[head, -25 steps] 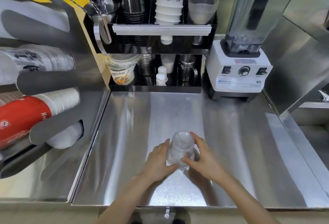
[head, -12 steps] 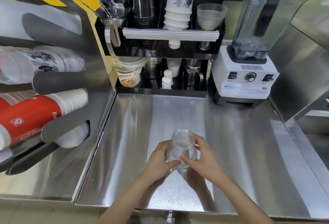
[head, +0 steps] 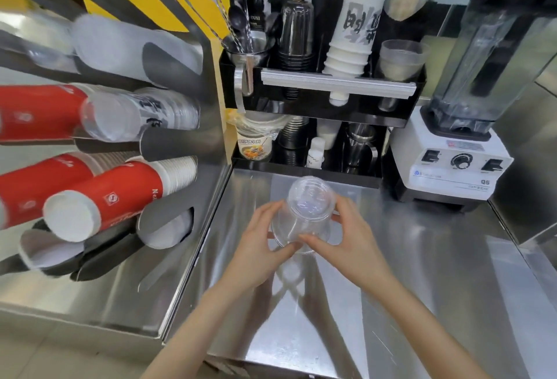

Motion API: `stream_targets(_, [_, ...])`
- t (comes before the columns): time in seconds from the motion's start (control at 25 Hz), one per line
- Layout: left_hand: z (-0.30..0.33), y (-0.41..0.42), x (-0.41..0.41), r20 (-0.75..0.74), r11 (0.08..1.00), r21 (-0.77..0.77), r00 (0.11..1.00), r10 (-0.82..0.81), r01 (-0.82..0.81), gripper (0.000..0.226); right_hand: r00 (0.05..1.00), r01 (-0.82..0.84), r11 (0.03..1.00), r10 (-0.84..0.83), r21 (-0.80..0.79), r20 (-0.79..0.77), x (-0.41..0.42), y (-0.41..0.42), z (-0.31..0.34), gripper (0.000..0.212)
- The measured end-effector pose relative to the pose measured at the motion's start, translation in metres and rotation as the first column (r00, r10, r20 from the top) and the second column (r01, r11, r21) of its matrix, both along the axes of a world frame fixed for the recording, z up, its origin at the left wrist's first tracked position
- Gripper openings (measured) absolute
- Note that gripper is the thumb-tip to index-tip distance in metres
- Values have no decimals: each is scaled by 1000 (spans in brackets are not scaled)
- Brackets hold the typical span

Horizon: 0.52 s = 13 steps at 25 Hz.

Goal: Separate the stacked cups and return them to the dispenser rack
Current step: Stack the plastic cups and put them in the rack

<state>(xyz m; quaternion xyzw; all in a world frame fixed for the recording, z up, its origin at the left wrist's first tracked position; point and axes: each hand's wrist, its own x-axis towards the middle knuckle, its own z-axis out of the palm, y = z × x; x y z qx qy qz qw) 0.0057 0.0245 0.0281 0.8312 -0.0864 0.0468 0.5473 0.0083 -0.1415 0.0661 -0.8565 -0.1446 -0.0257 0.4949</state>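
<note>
A stack of clear plastic cups (head: 306,213) is held upside down just above the steel counter (head: 407,273), base pointing up at me. My left hand (head: 262,241) grips its left side and my right hand (head: 346,237) grips its right side, fingertips meeting at the rim near me. The dispenser rack (head: 168,143) stands at the left, with angled slots that hold red paper cups (head: 120,195), clear printed cups (head: 135,116) and frosted cups (head: 120,44).
A black two-level organiser (head: 325,98) at the back holds spoons, black cups, white printed cups and a frosted cup. A white blender (head: 458,149) stands at the back right. A steel wall rises on the right.
The stack has lifted slightly and both hands keep hold of it. My view has moved closer and to the left, so the rack fills more of the frame.
</note>
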Motion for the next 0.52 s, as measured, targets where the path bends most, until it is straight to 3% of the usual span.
stream_targets(0.52, [99,118,-21,322,985,-42,931,170,-165,58,914,-241,970,238,-32,329,6,115,98,62])
